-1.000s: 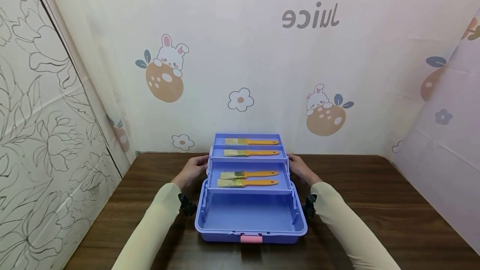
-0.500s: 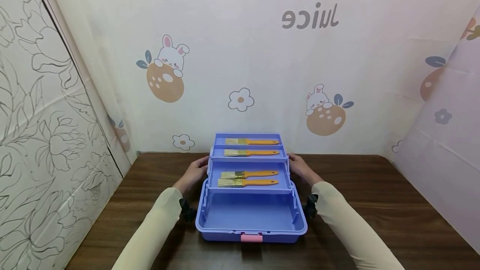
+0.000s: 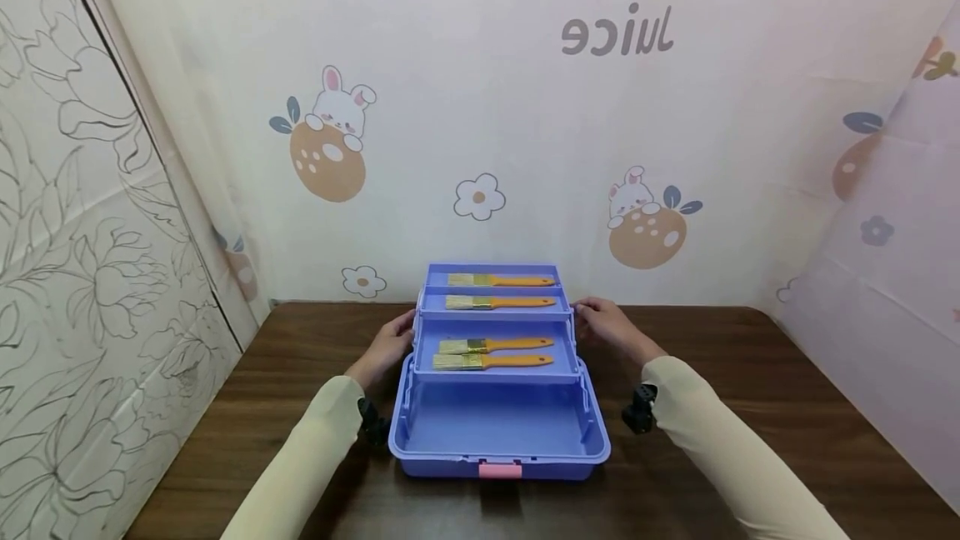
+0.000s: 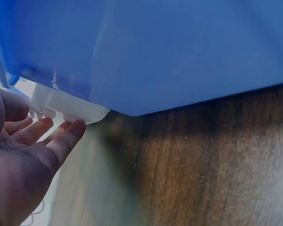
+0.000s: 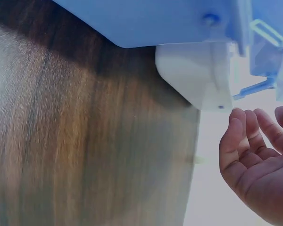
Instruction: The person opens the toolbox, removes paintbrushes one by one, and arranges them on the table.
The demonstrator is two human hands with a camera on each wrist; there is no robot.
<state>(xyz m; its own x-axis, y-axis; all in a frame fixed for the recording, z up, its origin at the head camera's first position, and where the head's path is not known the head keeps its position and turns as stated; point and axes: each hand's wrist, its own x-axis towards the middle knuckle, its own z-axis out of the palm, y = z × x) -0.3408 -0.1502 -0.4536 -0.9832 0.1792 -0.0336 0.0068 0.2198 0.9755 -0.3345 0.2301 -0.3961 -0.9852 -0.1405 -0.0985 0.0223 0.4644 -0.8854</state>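
Note:
A lavender-blue toolbox (image 3: 499, 415) stands on the table with its lid raised and its stepped trays (image 3: 495, 327) spread out. Two paintbrushes (image 3: 493, 361) with orange handles lie in the lower tray, and two more (image 3: 499, 302) appear one above the other higher up. My left hand (image 3: 390, 347) is at the left of the raised part; in the left wrist view its extended fingers (image 4: 68, 136) touch the edge of the whitish lid (image 4: 73, 106). On the other side, my right hand (image 3: 611, 325) has loosely bent fingers (image 5: 233, 136), just off the lid's edge (image 5: 193, 70), holding nothing.
A pink latch (image 3: 499, 470) is on the toolbox's front rim. The dark wooden table (image 3: 712, 390) reaches back to a patterned curtain (image 3: 480, 107), with a flower-printed panel (image 3: 97, 273) at the left.
My right hand has come away from the box's side, and its wrist and forearm have shifted to the right. The left hand, trays and paintbrushes hold their places; the head view has shifted slightly.

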